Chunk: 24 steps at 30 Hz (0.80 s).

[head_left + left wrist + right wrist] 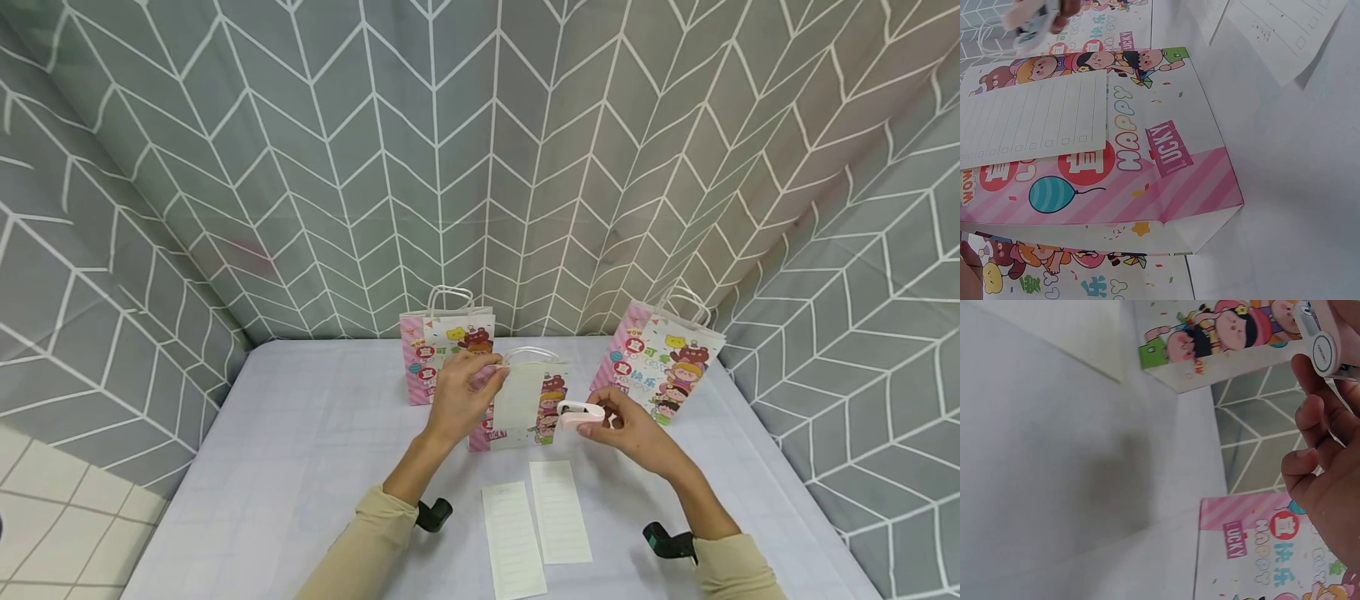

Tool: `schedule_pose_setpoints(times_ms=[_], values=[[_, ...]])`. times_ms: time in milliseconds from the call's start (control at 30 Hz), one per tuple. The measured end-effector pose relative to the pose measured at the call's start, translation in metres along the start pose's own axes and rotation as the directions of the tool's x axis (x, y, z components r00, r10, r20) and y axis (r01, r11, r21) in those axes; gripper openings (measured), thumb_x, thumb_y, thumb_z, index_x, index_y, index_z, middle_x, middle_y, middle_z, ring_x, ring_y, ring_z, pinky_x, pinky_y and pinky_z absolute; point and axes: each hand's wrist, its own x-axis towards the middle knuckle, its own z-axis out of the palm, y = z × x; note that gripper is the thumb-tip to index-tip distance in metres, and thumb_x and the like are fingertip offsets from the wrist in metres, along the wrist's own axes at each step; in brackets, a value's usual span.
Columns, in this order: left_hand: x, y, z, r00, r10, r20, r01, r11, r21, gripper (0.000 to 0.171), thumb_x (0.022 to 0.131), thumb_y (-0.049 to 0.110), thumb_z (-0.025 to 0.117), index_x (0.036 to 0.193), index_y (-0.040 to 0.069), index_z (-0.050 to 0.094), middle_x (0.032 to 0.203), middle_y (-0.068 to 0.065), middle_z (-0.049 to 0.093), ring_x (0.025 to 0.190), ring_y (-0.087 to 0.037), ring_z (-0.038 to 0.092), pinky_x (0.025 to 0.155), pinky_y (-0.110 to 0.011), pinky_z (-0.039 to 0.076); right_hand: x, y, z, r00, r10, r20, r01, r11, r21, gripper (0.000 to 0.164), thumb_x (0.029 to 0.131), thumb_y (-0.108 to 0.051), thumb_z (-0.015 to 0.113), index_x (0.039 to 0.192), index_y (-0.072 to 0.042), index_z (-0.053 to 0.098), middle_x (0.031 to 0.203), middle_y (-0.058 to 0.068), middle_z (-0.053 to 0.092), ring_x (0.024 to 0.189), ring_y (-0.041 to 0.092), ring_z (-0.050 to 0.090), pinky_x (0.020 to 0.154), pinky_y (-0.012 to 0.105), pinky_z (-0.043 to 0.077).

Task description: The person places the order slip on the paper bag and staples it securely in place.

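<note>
My left hand (pixel 456 400) pinches the upper edge of a lined checklist sheet (pixel 516 402) at the top of the middle paper gift bag (pixel 551 408). In the left wrist view the sheet (pixel 1035 119) lies over the bag's printed front (pixel 1141 181), its rows and small boxes showing. My right hand (pixel 633 433) grips a small pink and white stapler (pixel 579 414) just right of that bag. From the right wrist, the stapler (pixel 1322 347) sits between thumb and fingers, partly cut off by the frame.
A second gift bag (pixel 416 358) stands behind on the left, and a third gift bag (pixel 652 358) leans at the right against the patterned curtain (pixel 465 208). Two more checklist sheets, a left one (pixel 513 542) and a right one (pixel 561 512), lie on the white tabletop (pixel 300 467) in front.
</note>
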Motion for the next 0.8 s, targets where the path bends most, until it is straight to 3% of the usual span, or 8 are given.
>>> schedule_pose_setpoints(times_ms=[267, 400, 800], values=[[0.000, -0.001, 0.001, 1.000, 0.012, -0.015, -0.012, 1.000, 0.001, 0.018, 0.088, 0.016, 0.080, 0.103, 0.007, 0.077, 0.095, -0.005, 0.075, 0.085, -0.016, 0.061, 0.081, -0.039, 0.043, 0.002, -0.018, -0.006, 0.996, -0.081, -0.038, 0.087, 0.980, 0.180, 0.041, 0.092, -0.013, 0.074, 0.124, -0.006, 0.047, 0.115, 0.014, 0.061, 0.093, 0.021, 0.063, 0.075, 0.030, 0.054], [0.000, -0.001, 0.001, 1.000, 0.005, -0.015, -0.005, 1.000, -0.001, 0.018, 0.088, 0.018, 0.079, 0.103, 0.008, 0.077, 0.095, -0.004, 0.075, 0.086, -0.016, 0.062, 0.083, -0.040, 0.044, 0.003, -0.025, -0.009, 0.992, -0.105, -0.065, 0.118, 0.961, 0.248, 0.045, 0.094, -0.008, 0.071, 0.129, -0.004, 0.042, 0.115, 0.011, 0.065, 0.096, 0.023, 0.065, 0.079, 0.033, 0.055], [-0.001, -0.003, 0.002, 1.000, -0.005, -0.006, 0.005, 1.000, -0.002, 0.018, 0.089, 0.018, 0.079, 0.104, 0.008, 0.077, 0.095, -0.002, 0.075, 0.080, -0.012, 0.057, 0.077, -0.035, 0.042, 0.016, -0.044, -0.018, 0.956, -0.170, -0.238, 0.232, 0.938, 0.260, 0.048, 0.096, -0.002, 0.064, 0.141, -0.009, 0.047, 0.119, 0.006, 0.062, 0.099, 0.016, 0.063, 0.084, 0.024, 0.052]])
